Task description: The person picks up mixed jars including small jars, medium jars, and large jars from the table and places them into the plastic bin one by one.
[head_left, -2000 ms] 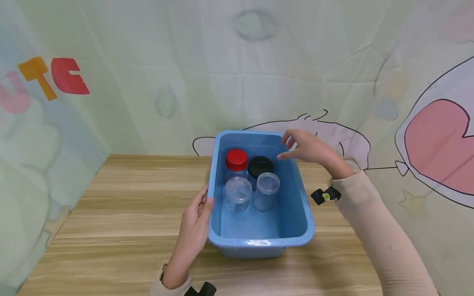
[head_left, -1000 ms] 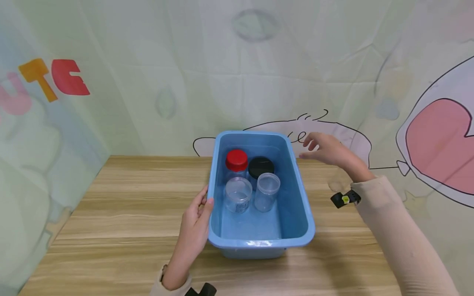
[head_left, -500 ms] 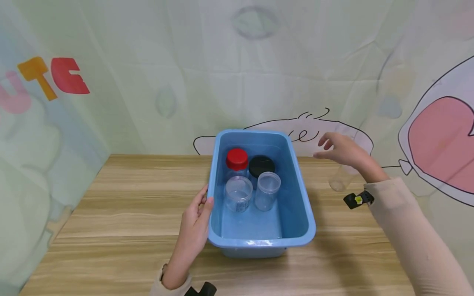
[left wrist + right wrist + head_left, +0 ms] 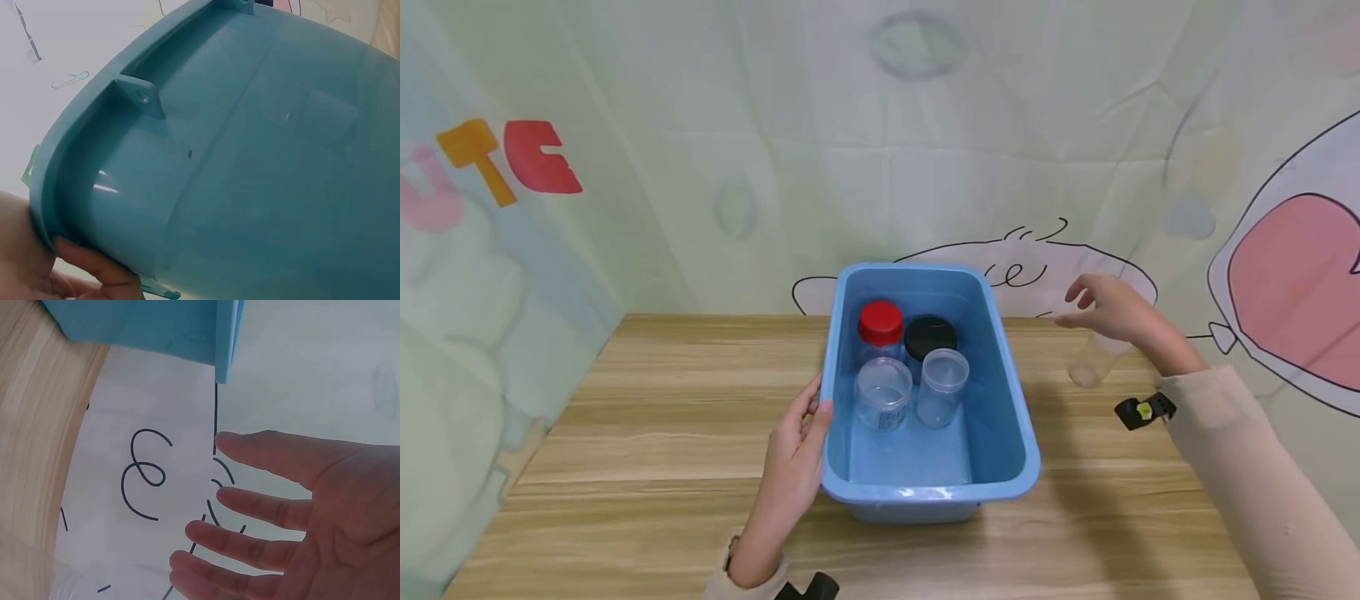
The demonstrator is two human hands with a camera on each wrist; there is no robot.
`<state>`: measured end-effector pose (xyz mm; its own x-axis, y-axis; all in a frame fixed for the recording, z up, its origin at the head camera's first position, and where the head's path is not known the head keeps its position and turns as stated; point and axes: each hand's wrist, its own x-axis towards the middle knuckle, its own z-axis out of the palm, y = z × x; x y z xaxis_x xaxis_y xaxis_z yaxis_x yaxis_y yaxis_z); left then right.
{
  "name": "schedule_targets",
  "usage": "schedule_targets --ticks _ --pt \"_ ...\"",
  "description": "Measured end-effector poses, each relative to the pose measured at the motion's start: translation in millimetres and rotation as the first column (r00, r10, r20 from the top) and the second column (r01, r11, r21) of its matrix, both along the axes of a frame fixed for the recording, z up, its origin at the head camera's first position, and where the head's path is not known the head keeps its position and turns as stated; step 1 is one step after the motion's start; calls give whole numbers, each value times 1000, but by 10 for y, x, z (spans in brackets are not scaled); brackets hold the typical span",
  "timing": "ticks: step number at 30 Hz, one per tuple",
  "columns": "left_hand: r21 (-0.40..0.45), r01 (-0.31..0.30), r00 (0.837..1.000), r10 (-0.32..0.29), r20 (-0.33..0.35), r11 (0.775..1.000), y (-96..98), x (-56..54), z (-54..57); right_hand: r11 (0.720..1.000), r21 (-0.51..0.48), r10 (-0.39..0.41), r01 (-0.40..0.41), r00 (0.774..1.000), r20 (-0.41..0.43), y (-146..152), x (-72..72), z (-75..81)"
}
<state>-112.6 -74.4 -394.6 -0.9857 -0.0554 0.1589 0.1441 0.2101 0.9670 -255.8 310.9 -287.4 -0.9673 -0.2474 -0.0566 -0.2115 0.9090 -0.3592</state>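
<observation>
My left hand (image 4: 796,454) holds the left rim of a blue plastic tub (image 4: 928,493); the left wrist view shows its fingers at the edge of the tub (image 4: 250,156). Inside stand a jar with a red lid (image 4: 880,323), a jar with a black lid (image 4: 930,336), a wide clear jar (image 4: 883,400) and a narrower clear jar (image 4: 942,392). To the right of the tub, my right hand (image 4: 1116,312) hovers with fingers spread and nothing in them. Just below it, another clear jar (image 4: 1092,367) stands on the table, partly hidden by the hand.
The wooden table (image 4: 685,442) carries the tub near its middle. Behind it hangs a pale printed cloth (image 4: 737,167) with cartoon shapes, close to the table's back edge. A black wrist camera (image 4: 1142,410) sits on the right sleeve.
My right hand has moved from over the tub's right rim out to the right, towards the clear jar on the table. The left hand, tub and jars have stayed put.
</observation>
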Motion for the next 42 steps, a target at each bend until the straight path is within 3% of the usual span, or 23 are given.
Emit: schedule_targets --ticks 42 --pt "13 15 1000 -15 -4 1000 -22 21 2 986 -12 -166 168 982 86 592 -140 -363"
